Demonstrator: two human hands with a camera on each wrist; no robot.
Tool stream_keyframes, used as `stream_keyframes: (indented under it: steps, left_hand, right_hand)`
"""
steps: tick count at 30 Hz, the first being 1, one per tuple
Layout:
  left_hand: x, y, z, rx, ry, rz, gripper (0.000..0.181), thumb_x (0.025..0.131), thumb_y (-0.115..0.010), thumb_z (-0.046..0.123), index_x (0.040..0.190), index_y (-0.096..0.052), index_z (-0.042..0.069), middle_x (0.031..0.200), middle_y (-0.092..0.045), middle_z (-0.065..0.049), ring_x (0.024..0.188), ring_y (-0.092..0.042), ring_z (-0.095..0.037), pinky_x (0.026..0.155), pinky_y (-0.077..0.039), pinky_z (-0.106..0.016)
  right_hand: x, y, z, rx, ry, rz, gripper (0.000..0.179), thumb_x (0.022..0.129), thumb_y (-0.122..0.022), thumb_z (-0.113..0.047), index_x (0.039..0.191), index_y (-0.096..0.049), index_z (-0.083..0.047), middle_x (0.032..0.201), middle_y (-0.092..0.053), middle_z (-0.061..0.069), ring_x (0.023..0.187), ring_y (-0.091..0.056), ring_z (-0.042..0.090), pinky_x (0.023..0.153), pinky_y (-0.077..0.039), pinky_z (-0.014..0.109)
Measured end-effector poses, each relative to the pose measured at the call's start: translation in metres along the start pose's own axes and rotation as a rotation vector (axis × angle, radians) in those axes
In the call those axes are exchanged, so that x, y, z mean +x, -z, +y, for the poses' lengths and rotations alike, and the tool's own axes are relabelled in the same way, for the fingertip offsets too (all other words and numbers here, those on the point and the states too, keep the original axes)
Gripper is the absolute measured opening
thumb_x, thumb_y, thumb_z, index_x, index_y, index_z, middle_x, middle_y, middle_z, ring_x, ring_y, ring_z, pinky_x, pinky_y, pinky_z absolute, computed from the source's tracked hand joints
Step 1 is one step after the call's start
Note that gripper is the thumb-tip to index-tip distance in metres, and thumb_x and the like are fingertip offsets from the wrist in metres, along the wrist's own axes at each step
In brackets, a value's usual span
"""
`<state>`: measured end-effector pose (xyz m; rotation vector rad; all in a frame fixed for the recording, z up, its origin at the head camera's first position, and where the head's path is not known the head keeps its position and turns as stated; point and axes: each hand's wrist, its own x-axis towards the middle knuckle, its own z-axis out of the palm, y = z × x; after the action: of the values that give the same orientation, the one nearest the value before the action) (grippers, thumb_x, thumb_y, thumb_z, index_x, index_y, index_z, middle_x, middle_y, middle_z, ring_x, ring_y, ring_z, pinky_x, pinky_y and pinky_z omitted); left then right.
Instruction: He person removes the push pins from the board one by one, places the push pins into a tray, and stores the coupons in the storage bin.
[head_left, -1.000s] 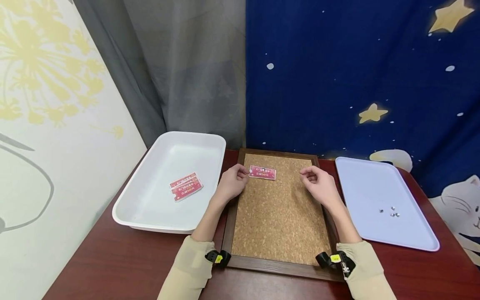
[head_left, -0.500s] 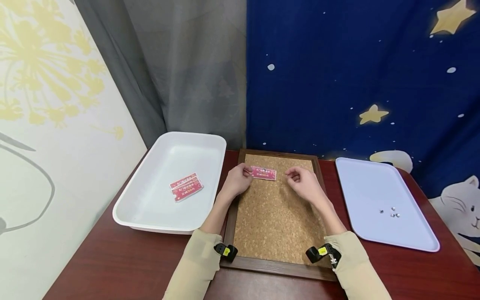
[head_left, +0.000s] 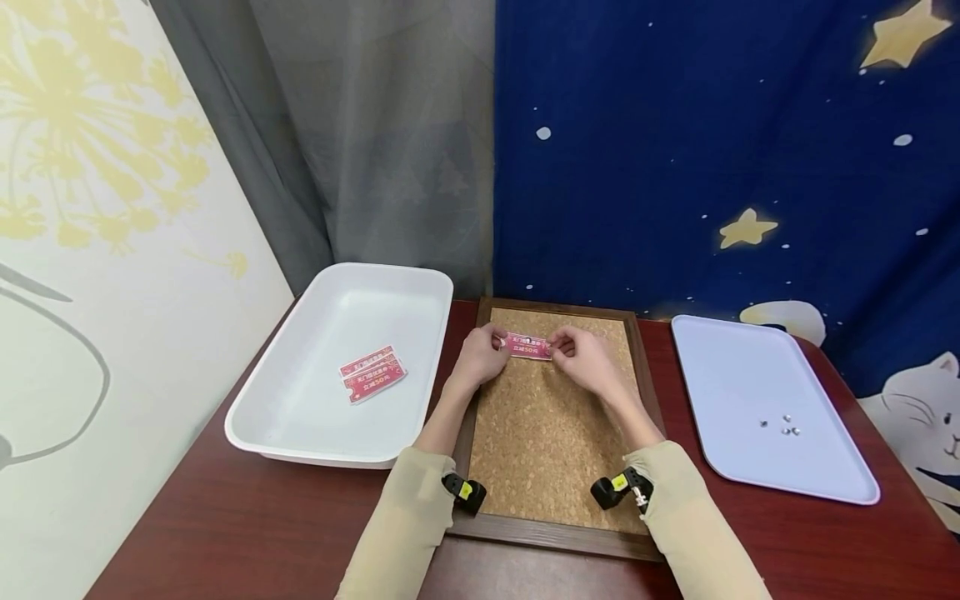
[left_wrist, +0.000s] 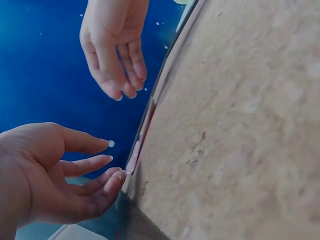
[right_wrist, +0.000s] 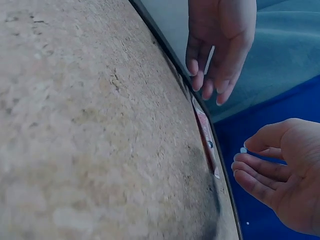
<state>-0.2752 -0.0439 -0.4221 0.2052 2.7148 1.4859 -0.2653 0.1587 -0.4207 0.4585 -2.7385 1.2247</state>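
A red-and-white coupon (head_left: pixel 527 347) lies on the upper part of a framed corkboard (head_left: pixel 558 433), with a small tack at its top middle. My left hand (head_left: pixel 483 357) is at the coupon's left end; in the left wrist view that hand (left_wrist: pixel 65 175) has its thumb apart from its fingers, one fingertip right at the coupon's edge (left_wrist: pixel 134 159). At the right end is my right hand (head_left: pixel 583 358), its thumb and forefinger overlapping the corner in the head view. In the right wrist view the same hand (right_wrist: pixel 285 170) has loosely bent fingers beside the coupon (right_wrist: pixel 205 131).
To the left stands a white bin (head_left: pixel 300 417) with two more coupons (head_left: pixel 372 375) in it. A pale lilac tray (head_left: pixel 757 367) with several small silver tacks (head_left: pixel 786 431) lies on the right. Behind the reddish-brown table (head_left: pixel 247 517) hang grey and blue curtains (head_left: pixel 600 167).
My right hand has moved left from the board's right side to the coupon's right end. My left hand has shifted slightly right, over the coupon's left end. The coupon stays in place.
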Motion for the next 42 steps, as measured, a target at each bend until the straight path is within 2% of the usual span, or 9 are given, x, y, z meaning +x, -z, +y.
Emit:
stream_keyframes:
  steps: [8, 14, 17, 21, 25, 30, 35, 38, 42]
  left_hand:
    - [0.008, -0.007, -0.008, 0.004, 0.012, 0.028, 0.040, 0.088, -0.066, -0.001, 0.127, -0.060, -0.009, 0.123, -0.060, -0.024, 0.113, -0.057, -0.032, 0.099, -0.046, -0.046]
    - [0.012, -0.009, -0.013, -0.037, 0.035, 0.018, 0.045, 0.088, -0.065, -0.001, 0.132, -0.058, -0.008, 0.129, -0.058, -0.024, 0.120, -0.054, -0.034, 0.103, -0.043, -0.045]
    - [0.014, -0.010, -0.014, -0.090, 0.045, 0.012, 0.046, 0.088, -0.063, -0.003, 0.133, -0.058, -0.008, 0.126, -0.060, -0.023, 0.116, -0.056, -0.032, 0.100, -0.045, -0.044]
    - [0.015, -0.010, -0.015, -0.131, 0.076, 0.005, 0.045, 0.087, -0.062, -0.004, 0.132, -0.059, -0.007, 0.114, -0.064, -0.019, 0.099, -0.057, -0.025, 0.087, -0.048, -0.036]
    - [0.017, -0.010, -0.015, -0.113, 0.120, -0.001, 0.041, 0.090, -0.058, -0.001, 0.131, -0.060, -0.005, 0.104, -0.065, -0.015, 0.088, -0.052, -0.020, 0.077, -0.044, -0.030]
    - [0.020, -0.011, -0.014, -0.099, 0.147, 0.010, 0.037, 0.091, -0.055, 0.001, 0.128, -0.062, -0.005, 0.107, -0.065, -0.018, 0.089, -0.051, -0.023, 0.076, -0.044, -0.031]
    - [0.021, -0.012, -0.012, -0.104, 0.141, 0.036, 0.031, 0.091, -0.054, 0.001, 0.120, -0.064, -0.003, 0.102, -0.065, -0.016, 0.087, -0.051, -0.022, 0.074, -0.042, -0.030]
    - [0.021, -0.013, -0.012, -0.118, 0.126, 0.056, 0.028, 0.089, -0.059, 0.000, 0.116, -0.066, -0.003, 0.095, -0.064, -0.013, 0.083, -0.051, -0.020, 0.071, -0.042, -0.028]
    - [0.023, -0.014, -0.015, -0.116, 0.087, 0.091, 0.025, 0.086, -0.066, -0.002, 0.110, -0.069, -0.004, 0.095, -0.066, -0.014, 0.085, -0.055, -0.020, 0.073, -0.046, -0.031]
  right_hand:
    - [0.013, -0.014, 0.000, -0.027, -0.012, -0.034, 0.019, 0.090, -0.061, 0.003, 0.106, -0.066, 0.010, 0.097, -0.070, 0.018, 0.089, -0.068, 0.029, 0.081, -0.055, 0.039]
    - [0.019, -0.022, 0.004, -0.085, -0.036, -0.059, 0.020, 0.089, -0.062, 0.003, 0.108, -0.068, 0.007, 0.097, -0.071, 0.016, 0.090, -0.068, 0.027, 0.082, -0.055, 0.039]
    - [0.021, -0.024, 0.005, -0.112, -0.040, -0.050, 0.020, 0.088, -0.062, 0.002, 0.107, -0.068, 0.007, 0.096, -0.072, 0.016, 0.089, -0.069, 0.027, 0.081, -0.055, 0.039]
    - [0.024, -0.027, 0.005, -0.141, -0.049, -0.042, 0.019, 0.089, -0.063, 0.002, 0.106, -0.068, 0.007, 0.095, -0.072, 0.016, 0.088, -0.069, 0.027, 0.080, -0.055, 0.039]
    - [0.028, -0.030, 0.005, -0.147, -0.077, -0.048, 0.016, 0.089, -0.064, 0.001, 0.104, -0.069, 0.006, 0.094, -0.072, 0.015, 0.089, -0.069, 0.026, 0.081, -0.054, 0.038]
    - [0.030, -0.032, 0.005, -0.159, -0.100, -0.048, 0.013, 0.089, -0.063, 0.000, 0.100, -0.068, 0.002, 0.092, -0.071, 0.013, 0.088, -0.068, 0.024, 0.080, -0.053, 0.038]
    - [0.034, -0.036, 0.007, -0.139, -0.126, -0.022, 0.013, 0.088, -0.062, 0.001, 0.100, -0.068, 0.002, 0.093, -0.071, 0.014, 0.089, -0.067, 0.025, 0.080, -0.053, 0.038]
    - [0.037, -0.036, 0.008, -0.130, -0.128, 0.001, 0.013, 0.088, -0.062, 0.001, 0.099, -0.068, 0.004, 0.093, -0.071, 0.015, 0.089, -0.067, 0.026, 0.080, -0.053, 0.037]
    - [0.038, -0.037, 0.008, -0.136, -0.122, 0.017, 0.012, 0.087, -0.065, 0.000, 0.098, -0.068, 0.004, 0.091, -0.071, 0.014, 0.088, -0.068, 0.025, 0.079, -0.054, 0.036]
